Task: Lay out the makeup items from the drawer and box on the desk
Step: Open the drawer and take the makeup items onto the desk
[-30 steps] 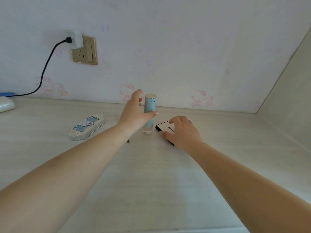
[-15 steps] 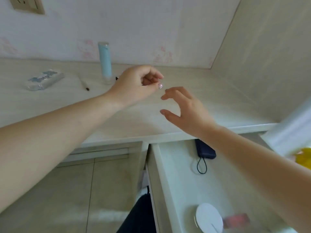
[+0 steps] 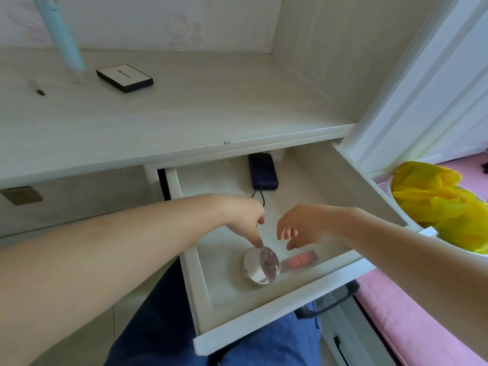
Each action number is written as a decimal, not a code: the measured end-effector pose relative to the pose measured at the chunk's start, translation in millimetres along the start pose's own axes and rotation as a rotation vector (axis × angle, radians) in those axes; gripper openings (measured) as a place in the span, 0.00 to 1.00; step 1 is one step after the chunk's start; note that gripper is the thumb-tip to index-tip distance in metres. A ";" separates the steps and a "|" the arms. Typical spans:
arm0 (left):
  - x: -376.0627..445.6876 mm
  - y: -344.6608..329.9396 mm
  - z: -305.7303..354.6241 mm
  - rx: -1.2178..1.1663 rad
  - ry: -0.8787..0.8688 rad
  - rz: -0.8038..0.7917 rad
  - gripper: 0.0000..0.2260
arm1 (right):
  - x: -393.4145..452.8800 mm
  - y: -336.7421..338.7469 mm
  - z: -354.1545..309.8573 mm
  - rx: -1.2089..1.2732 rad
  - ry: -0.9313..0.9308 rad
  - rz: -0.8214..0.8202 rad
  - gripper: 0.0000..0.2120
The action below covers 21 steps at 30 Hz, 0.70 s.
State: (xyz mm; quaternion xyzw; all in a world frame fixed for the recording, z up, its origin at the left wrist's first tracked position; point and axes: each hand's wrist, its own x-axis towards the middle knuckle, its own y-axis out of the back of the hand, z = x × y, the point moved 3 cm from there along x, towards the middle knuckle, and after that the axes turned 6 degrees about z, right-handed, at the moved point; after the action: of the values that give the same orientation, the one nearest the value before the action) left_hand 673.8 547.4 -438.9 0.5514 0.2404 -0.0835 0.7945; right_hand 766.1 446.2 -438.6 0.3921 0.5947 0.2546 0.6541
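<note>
I see a pale wood-grain worktop (image 3: 184,107) in a corner, with a blue tube (image 3: 63,40) upright beside a flat black-edged case (image 3: 124,77); its print is too blurred to read. Below, the drawer (image 3: 277,305) stands open. Left hand (image 3: 244,220) reaches in, fingertip touching the round compact (image 3: 261,265), not gripping. Right hand (image 3: 301,225) hovers spread just above the pink item (image 3: 299,260), beside the compact. A dark pouch (image 3: 263,171) lies at the back.

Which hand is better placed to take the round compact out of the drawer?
Left. The left hand already has a fingertip at the compact's rim. The right hand hovers open, apart from it, nearer the pink item.
</note>
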 end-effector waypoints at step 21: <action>35.4 -80.0 31.9 0.250 -0.112 -0.001 0.17 | 11.5 -32.1 13.0 -0.268 0.023 -0.089 0.12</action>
State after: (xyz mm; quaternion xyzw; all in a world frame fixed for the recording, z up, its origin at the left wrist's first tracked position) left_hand 682.0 492.6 -513.7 0.6403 0.1839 -0.1438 0.7318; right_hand 776.4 434.6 -471.6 0.2716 0.5797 0.3069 0.7043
